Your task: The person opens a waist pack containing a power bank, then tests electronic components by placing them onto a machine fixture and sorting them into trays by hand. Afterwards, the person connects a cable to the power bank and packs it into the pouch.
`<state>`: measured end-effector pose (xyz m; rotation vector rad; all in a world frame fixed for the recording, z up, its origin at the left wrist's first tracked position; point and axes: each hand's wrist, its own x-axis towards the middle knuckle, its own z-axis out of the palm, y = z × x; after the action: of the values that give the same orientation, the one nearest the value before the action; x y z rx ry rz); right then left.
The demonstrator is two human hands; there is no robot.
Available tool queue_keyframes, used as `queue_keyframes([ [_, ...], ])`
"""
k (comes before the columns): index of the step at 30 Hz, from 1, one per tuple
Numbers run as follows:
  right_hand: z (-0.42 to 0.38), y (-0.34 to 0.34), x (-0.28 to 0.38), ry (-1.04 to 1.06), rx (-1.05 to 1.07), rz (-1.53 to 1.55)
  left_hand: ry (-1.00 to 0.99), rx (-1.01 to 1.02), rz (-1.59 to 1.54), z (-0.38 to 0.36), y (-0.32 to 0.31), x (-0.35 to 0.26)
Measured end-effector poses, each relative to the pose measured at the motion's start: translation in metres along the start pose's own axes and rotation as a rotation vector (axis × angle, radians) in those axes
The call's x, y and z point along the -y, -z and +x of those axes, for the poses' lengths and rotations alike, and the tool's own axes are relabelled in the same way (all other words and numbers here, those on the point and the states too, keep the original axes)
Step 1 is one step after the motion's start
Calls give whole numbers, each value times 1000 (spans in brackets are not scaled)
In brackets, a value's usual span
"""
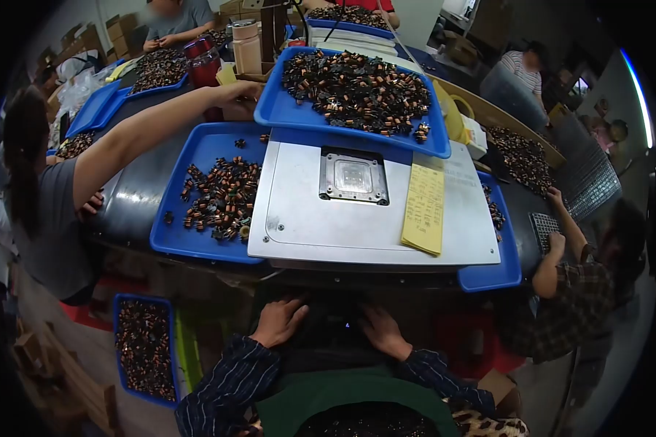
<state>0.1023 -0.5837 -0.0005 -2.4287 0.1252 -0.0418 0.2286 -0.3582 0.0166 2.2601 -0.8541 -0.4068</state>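
Observation:
My left hand (278,322) lies palm down on dark cloth in my lap, its fingers stretched out and holding nothing. My right hand (385,333) rests a short way to its right, also flat, with its fingertips partly lost in shadow. Just beyond both hands, on the table, is a silver metal box (299,218) with a small framed metal plate (353,177) set in its top. A yellow handwritten notepad (423,207) lies on the box. At the box's rear a blue tray (270,109) is heaped with small copper-wound coils (357,91) on black bases.
Left of the box, another blue tray (171,218) holds loose coils; a third (514,269) is partly hidden at right. A co-worker's arm (138,131) reaches across at left. Another person's hands (555,240) handle a grid tray at right. A coil-filled tray (171,357) sits low at left.

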Motion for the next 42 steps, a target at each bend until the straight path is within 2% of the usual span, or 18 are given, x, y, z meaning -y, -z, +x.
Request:
queue_keyframes([
  [1,-6,4,4,1,10,13,64,114,24,0,1,-1],
  [4,-13,19,29,-145,132,103,38,101,-138,-2,1,-8],
  [7,-26,24,34,-60,179,94,9,164,-85,-13,-3,-10],
  [12,-21,26,25,-91,152,32,63,4,-130,-16,-4,-9],
  [14,-12,39,15,187,149,-150,69,-91,-156,-15,-9,2],
  [17,-6,84,30,256,350,-215,-37,-133,-32,-18,9,6],
  [19,5,122,55,169,557,-219,-84,-88,-10,-22,33,2],
  [22,27,186,97,263,555,136,-170,184,-179,-23,109,-36],
  [25,61,240,122,361,426,224,-241,219,-423,-4,172,-78],
  [26,82,248,116,460,286,159,-287,82,-418,9,179,-88],
  [28,135,254,104,340,63,332,-371,-181,-298,49,185,-102],
  [30,188,259,84,382,-225,79,-362,-280,-304,99,186,-107],
  [32,231,262,52,282,-338,136,-428,-427,-340,153,177,-100],
  [35,261,256,20,321,-386,-29,-442,-616,-124,208,167,-99],
  [37,261,245,20,197,-313,-67,-503,-761,68,236,155,-92],
  [39,256,234,23,394,-441,-484,-484,-739,204,242,148,-91],
  [40,255,234,28,278,-390,-445,-471,-722,335,242,142,-89],
  [42,255,231,26,282,-389,-465,-443,-645,287,237,144,-88],
])
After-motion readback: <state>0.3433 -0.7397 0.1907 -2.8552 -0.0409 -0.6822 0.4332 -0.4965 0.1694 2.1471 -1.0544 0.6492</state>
